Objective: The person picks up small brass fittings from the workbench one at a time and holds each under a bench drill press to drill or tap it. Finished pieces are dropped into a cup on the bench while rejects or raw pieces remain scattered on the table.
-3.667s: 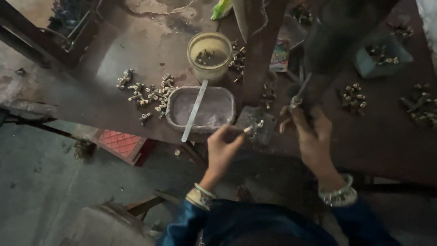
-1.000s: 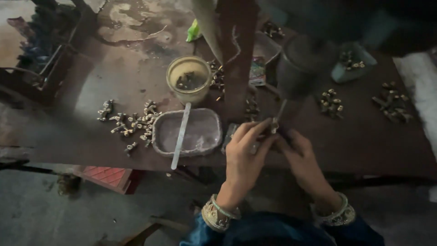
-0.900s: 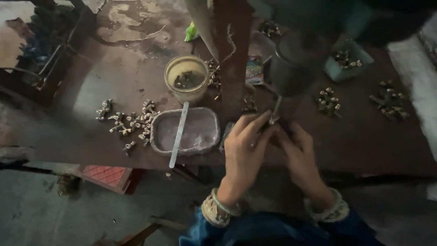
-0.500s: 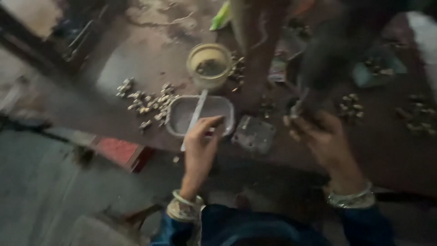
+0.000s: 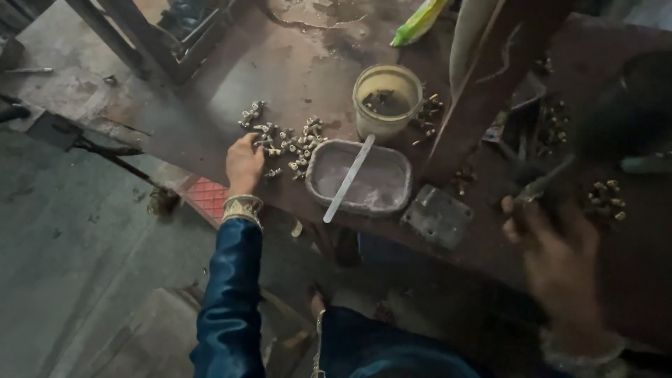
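1. Left hand [image 5: 244,162], fingers curled down, touching the pile of brass fittings [image 5: 285,140] at 9 o'clock of the tray [image 5: 359,180]; whether one is pinched yet: cannot tell.
2. Right hand [image 5: 560,259], blurred, clenched on a thin metal tool [image 5: 542,183] at 3 o'clock of the tray.
3. Best to pick a single fitting from the pile's near edge, not scatter the rest toward the bench lip.
4. Worth keeping the wrist clear of the flat stick [image 5: 348,178] lying across the tray.
5. Tub [image 5: 387,100] at 12 o'clock and metal plate [image 5: 438,215] at 4 o'clock: best left undisturbed.
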